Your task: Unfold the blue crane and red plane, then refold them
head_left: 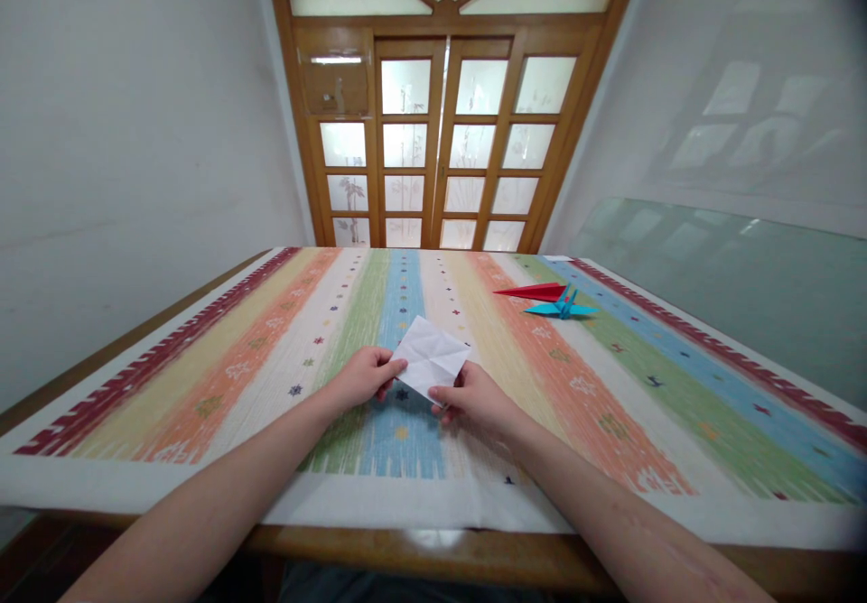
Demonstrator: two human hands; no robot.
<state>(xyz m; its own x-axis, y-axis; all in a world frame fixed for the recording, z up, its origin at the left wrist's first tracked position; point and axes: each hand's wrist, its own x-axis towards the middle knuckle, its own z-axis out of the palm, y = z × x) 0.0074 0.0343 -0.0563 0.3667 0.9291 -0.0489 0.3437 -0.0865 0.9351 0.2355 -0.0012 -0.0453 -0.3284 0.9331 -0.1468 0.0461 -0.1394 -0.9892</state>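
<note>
Head view shows your left hand [362, 377] pinching the left corner of a white paper square [431, 357], thumb on top and the other fingers curled beneath. Your right hand [474, 398] grips the sheet's near corner the same way, thumb pressed on the upper face. Both hands are closed on the paper, and it sits tilted like a diamond, lifted a little above the striped tablecloth [610, 386], over the blue and cream stripes near the table's front edge. Faint creases cross its face.

Further out to your right, a red folded paper piece [535, 292] and a blue paper crane [561, 307] lie on the cloth, touching or nearly so, well apart from your hands.

As for risk: you hold the sheet only by two corners, so it can sag or twist between your grips, and a new fold may run off the existing creases. Pinching hard at the corners may dent or tear them. Folding in the air rather than flat on the cloth could leave a soft, crooked edge.
</note>
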